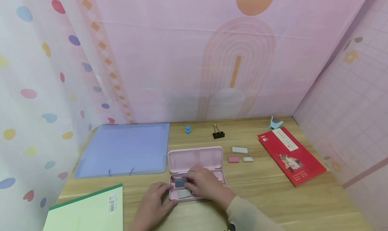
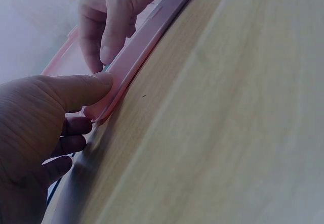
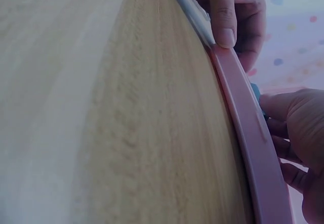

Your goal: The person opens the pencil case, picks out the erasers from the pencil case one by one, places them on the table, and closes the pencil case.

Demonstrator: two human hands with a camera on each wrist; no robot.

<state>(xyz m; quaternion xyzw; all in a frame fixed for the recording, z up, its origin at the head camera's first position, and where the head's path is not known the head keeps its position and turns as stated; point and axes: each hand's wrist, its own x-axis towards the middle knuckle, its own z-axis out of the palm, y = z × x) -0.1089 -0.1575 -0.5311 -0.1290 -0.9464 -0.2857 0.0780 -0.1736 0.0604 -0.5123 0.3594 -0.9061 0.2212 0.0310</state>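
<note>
Our left hand [image 1: 156,198] sits low with its thumb stretched forward and the other fingers curled under. Our right hand [image 1: 203,183] reaches in from the sleeve, palm down, fingertips bent, just beside the left.

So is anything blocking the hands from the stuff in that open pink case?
Nothing visible does. The right hand already reaches into the pink case, over the grey erasers, while the left hand grips the case's front left corner.
</note>
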